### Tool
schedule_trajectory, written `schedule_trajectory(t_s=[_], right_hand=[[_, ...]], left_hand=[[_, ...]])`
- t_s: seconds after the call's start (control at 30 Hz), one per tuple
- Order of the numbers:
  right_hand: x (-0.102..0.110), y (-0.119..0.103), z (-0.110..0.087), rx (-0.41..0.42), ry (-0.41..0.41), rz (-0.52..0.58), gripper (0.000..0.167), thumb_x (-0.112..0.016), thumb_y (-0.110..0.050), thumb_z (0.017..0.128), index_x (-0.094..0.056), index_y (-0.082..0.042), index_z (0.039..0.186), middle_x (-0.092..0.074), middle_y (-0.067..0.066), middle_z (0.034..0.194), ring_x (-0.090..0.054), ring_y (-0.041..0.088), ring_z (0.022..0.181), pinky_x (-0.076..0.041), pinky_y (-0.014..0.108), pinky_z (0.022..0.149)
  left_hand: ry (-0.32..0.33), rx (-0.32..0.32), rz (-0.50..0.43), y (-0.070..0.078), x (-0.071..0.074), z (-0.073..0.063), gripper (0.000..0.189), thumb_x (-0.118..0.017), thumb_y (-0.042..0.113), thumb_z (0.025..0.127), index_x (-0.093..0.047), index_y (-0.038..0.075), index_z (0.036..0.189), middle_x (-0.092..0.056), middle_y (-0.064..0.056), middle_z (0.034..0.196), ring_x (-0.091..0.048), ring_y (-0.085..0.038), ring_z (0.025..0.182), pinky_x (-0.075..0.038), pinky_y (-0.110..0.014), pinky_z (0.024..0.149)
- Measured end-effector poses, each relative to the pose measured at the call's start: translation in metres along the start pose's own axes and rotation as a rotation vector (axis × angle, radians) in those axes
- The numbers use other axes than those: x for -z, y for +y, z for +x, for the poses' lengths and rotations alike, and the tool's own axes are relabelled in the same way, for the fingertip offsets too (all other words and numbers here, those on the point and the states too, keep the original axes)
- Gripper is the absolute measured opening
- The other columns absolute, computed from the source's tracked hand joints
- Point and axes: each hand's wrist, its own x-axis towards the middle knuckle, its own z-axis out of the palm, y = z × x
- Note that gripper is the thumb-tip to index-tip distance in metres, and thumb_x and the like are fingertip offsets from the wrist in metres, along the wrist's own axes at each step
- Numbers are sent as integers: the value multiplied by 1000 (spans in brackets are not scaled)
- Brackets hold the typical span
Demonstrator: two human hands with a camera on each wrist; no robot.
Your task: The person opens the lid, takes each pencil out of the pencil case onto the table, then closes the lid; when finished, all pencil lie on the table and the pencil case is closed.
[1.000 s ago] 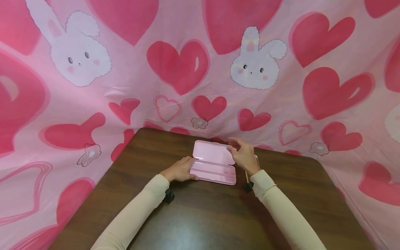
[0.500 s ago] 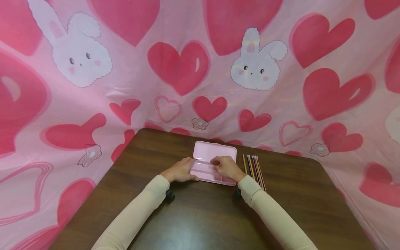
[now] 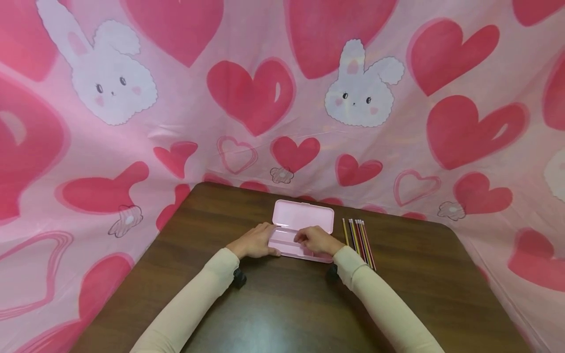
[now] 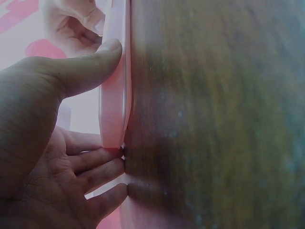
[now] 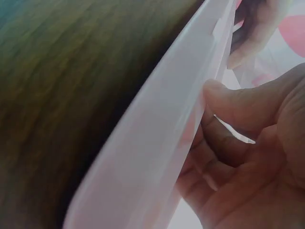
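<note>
A pink pencil case [image 3: 296, 214] lies with its lid laid back on the brown table [image 3: 273, 299]. My left hand [image 3: 252, 241] holds the case's left end. In the left wrist view, its thumb [image 4: 108, 53] presses the front wall, while the other fingers spread past the end down to the tabletop. My right hand [image 3: 320, 240] reaches into the case's tray from the right, fingers bent inside the front wall. In the right wrist view, its thumb [image 5: 217, 93] is at the rim and the wall hides the fingertips, so whether they pinch anything is not visible.
Several pencils [image 3: 360, 238] lie side by side just right of the case, close to the right wrist. Behind the table's back edge hangs a pink cloth [image 3: 258, 115] printed with hearts and rabbits.
My right hand has left the lid's right corner and moved down and left into the tray, uncovering the pencils. The left hand has stayed put.
</note>
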Motion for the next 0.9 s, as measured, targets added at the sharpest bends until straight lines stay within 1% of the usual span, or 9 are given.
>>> schedule_trajectory(t_s=[0.13,0.33,0.47,0.6,0.7,0.77,0.83,0.9], right_hand=[[2,-1,3,8,-68,-3,22,-58,9,89,-72,-4,101,-71,5,92,-59,11,84,-53,28,83],[5,-1,6,44,-100,-12,20,-57,9,89,-67,-5,98,-66,3,89,-57,12,85,-50,28,83],[6,-1,6,32,-125,10,18,-55,9,90,-64,-5,98,-61,2,88,-54,12,85,-46,27,81],[7,-2,7,34,-146,-8,19,-54,8,91,-65,-4,99,-61,2,88,-55,13,85,-47,28,82],[8,-3,8,32,-144,-33,19,-56,7,91,-68,-5,101,-64,3,89,-56,14,86,-48,30,84],[8,-2,8,28,-128,-35,21,-58,6,91,-71,-6,102,-67,3,91,-57,13,86,-50,30,84],[8,0,8,32,-89,-16,22,-60,5,90,-74,-8,101,-70,2,91,-59,11,84,-52,29,82],[10,2,7,32,-41,28,22,-63,4,90,-76,-11,100,-74,1,92,-61,9,84,-55,30,83]], left_hand=[[-5,8,-1,1,0,-1,83,-79,46,84,-44,4,147,-53,-16,137,-50,-32,130,-40,-49,113],[5,9,-19,2,0,-1,81,-81,44,83,-46,4,144,-54,-16,135,-51,-33,128,-42,-49,112],[4,5,-23,3,0,0,81,-81,44,83,-46,3,144,-54,-16,134,-51,-33,127,-42,-49,111],[1,-2,-13,2,0,0,80,-81,44,84,-46,4,143,-54,-16,134,-52,-32,126,-43,-49,111],[1,-7,-1,2,0,0,79,-80,45,84,-47,4,143,-54,-16,133,-52,-32,126,-43,-49,110],[-1,-6,5,1,0,1,81,-80,46,84,-46,3,144,-54,-17,135,-51,-33,127,-42,-49,111],[-5,-4,12,1,0,1,83,-80,47,84,-45,3,145,-53,-17,137,-51,-33,130,-41,-49,113],[-10,3,17,1,0,1,85,-79,48,85,-43,3,147,-52,-17,140,-49,-34,132,-40,-49,115]])
